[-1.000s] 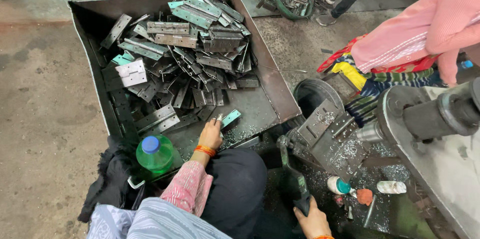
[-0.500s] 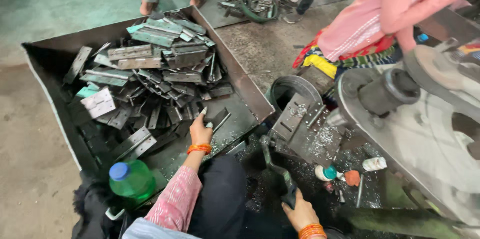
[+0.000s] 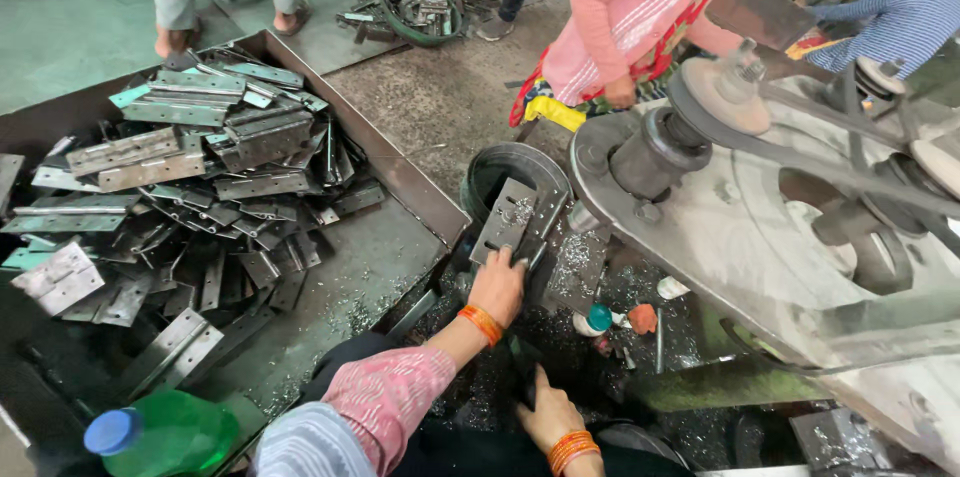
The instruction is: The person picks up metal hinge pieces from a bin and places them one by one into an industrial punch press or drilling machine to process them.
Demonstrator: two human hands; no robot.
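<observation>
Closest to me, the right hand (image 3: 548, 415) curls around a dark handle (image 3: 522, 369) low by the machine. Just past it, the left hand (image 3: 498, 287) grips the near end of a grey metal hinge plate (image 3: 512, 220). The plate's long side points away from the left hand, up toward the round black bucket (image 3: 497, 169). Far left lies the tray (image 3: 395, 172) of hinges.

You are sitting in a metal workshop, belt-driven machine (image 3: 760, 197) running beside you, tray of steel hinges (image 3: 200, 177) lying left of it, shavings scattering underneath
</observation>
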